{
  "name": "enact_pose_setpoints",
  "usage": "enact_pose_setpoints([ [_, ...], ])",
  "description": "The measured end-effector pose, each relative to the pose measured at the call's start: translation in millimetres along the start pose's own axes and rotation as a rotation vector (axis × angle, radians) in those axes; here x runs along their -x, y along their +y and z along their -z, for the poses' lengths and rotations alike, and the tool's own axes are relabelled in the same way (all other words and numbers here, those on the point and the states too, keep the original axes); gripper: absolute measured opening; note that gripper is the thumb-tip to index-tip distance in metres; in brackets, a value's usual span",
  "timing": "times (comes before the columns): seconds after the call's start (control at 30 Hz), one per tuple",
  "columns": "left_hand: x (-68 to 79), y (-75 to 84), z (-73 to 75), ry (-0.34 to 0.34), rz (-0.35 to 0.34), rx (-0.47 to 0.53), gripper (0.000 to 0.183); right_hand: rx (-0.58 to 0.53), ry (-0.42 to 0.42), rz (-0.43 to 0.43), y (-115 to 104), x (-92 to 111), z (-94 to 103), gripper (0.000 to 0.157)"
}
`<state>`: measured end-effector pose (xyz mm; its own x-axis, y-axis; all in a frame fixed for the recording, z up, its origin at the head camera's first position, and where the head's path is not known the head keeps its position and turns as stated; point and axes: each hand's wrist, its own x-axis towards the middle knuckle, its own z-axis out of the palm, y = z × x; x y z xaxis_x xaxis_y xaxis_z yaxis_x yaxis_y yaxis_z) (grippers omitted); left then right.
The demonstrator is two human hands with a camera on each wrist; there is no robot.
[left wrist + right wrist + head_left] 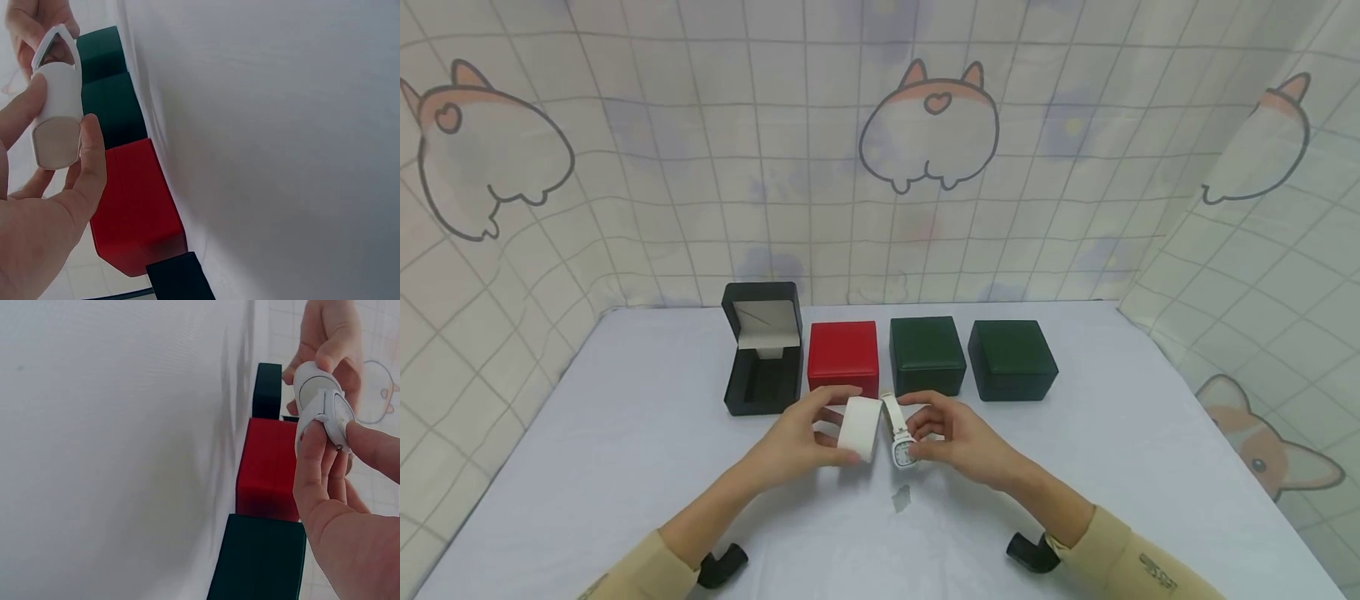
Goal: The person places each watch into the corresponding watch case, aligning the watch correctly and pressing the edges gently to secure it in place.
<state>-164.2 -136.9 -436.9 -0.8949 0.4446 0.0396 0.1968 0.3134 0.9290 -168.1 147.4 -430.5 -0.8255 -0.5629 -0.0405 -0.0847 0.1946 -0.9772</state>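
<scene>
My left hand [797, 442] holds a white watch cushion [859, 427] between thumb and fingers, above the table. Its beige end faces the left wrist view. Close to its right, my right hand [958, 440] pinches a white wristwatch [904, 452] by its case, with the dial facing up in the head view. The strap forms a loop, seen beside the cushion in the right wrist view. Whether watch and cushion touch, I cannot tell. Behind the hands stands an open black watch box [764, 383], its light-lined lid raised, with a closed red box [844, 354] beside it.
Two closed dark green boxes [927, 350] [1012, 354] stand to the right of the red one. A small grey patch [901, 498] shows on the white tablecloth [1120, 467] in front of the hands. A patterned curtain [820, 217] hangs behind the table.
</scene>
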Motion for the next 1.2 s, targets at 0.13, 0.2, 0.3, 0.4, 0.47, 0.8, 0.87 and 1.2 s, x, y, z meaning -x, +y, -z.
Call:
enact_pose_setpoints([
  [0.13,-2.1,1.3,-3.1,0.001,-0.011,-0.017,0.084,0.000,-0.003,0.003,-2,0,-0.7,0.059],
  [0.2,-3.0,1.3,-5.4,0.001,-0.019,-0.023,0.084,0.000,-0.006,0.006,-2,0,-1.0,0.059],
  [0.3,-4.1,2.0,-8.6,0.003,-0.030,-0.025,0.083,0.007,-0.009,0.017,-3,-1,-1.1,0.059],
  [0.4,-5.0,4.6,-10.8,0.006,-0.038,-0.035,0.083,0.008,-0.014,0.028,-5,-1,-1.1,0.059],
  [0.47,-5.6,6.2,-12.1,0.009,-0.040,-0.047,0.083,0.006,-0.019,0.030,-6,-1,-1.1,0.059],
  [0.8,-11.8,11.7,-11.8,-0.046,-0.054,-0.164,0.088,-0.007,-0.046,0.053,-8,-2,-1.1,0.060],
  [0.87,-13.0,12.1,-10.8,-0.063,-0.045,-0.171,0.086,-0.010,-0.048,0.057,-8,-2,-1.1,0.060],
  [1.2,-17.6,13.6,-9.2,-0.067,-0.024,-0.178,0.080,-0.026,-0.003,0.025,-7,-1,-2.7,0.060],
])
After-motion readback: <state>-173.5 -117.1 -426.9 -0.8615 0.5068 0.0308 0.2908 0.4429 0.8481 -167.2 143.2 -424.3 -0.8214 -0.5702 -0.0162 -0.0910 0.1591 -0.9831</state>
